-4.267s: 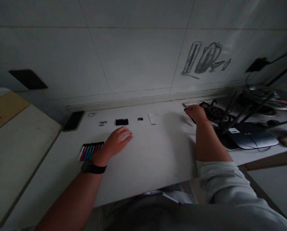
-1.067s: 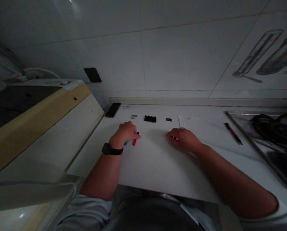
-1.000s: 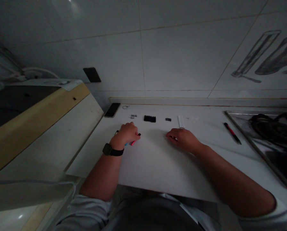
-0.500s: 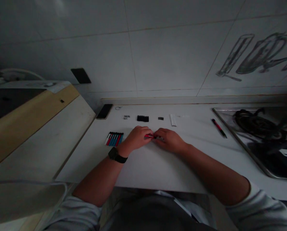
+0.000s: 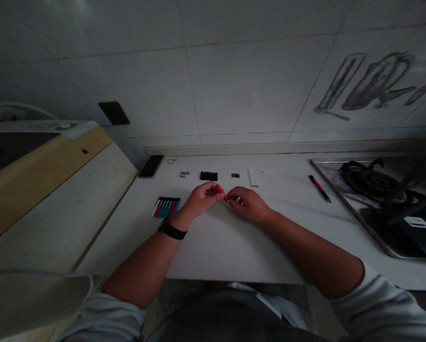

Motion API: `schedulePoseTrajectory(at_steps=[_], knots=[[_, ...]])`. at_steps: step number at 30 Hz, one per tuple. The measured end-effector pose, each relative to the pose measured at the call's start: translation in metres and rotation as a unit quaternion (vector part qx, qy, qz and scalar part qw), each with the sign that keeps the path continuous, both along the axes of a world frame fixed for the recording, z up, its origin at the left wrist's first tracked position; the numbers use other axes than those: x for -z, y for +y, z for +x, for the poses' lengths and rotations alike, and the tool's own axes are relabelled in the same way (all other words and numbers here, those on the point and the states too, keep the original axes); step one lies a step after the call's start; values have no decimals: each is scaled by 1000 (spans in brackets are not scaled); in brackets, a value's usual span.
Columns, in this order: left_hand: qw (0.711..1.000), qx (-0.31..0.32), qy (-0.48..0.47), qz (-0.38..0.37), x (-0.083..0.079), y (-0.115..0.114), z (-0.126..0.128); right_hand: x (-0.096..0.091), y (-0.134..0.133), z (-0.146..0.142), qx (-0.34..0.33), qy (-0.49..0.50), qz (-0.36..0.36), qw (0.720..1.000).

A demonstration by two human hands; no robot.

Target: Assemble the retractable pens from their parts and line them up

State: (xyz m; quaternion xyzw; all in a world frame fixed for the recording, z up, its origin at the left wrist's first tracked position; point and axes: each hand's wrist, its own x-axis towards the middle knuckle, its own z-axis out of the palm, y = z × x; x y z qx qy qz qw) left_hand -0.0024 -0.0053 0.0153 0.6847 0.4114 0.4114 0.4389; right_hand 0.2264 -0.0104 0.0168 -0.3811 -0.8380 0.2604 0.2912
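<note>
My left hand pinches a short red pen barrel just above the white counter. My right hand meets it from the right, its fingertips closed at the barrel's end on a small part I cannot make out. A row of red, blue and white pen barrels lies left of my left hand. Further back sit small springs, a row of black caps, a smaller black group and white refills.
A dark phone lies at the counter's back left corner. A red-and-black pen rests to the right, near a steel gas hob. A wooden-edged surface stands to the left. Tiled wall rises behind.
My left hand took a red barrel from the row and carried it right. My right hand came in to meet it at the barrel's tip. The view swung right.
</note>
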Motion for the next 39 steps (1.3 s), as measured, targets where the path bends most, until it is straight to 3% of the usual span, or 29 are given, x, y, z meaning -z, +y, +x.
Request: schedulePoseTrajectory(at_steps=[7, 10, 13, 17, 23, 30, 35, 39], knots=[[999, -1, -33, -24, 8, 8, -6, 2, 10, 8, 4, -23, -1, 1000], [999, -19, -27, -7, 9, 9, -8, 2, 33, 36, 132, -23, 52, 990], [998, -28, 38, 39, 9, 8, -9, 3, 63, 81, 308, -26, 108, 945], [992, -17, 106, 70, 7, 5, -8, 13, 90, 131, 414, -67, 79, 904], [990, -12, 120, 71, 9, 6, -9, 33, 104, 147, 425, -139, 20, 894], [989, -8, 130, 72, 12, 7, -10, 37, 109, 147, 437, -172, 13, 883], [986, -9, 140, 86, 8, 6, -10, 30, 106, 152, 494, -84, 14, 865], [979, -14, 167, 120, 3, 4, -9, 19, 99, 140, 452, 21, 48, 891]])
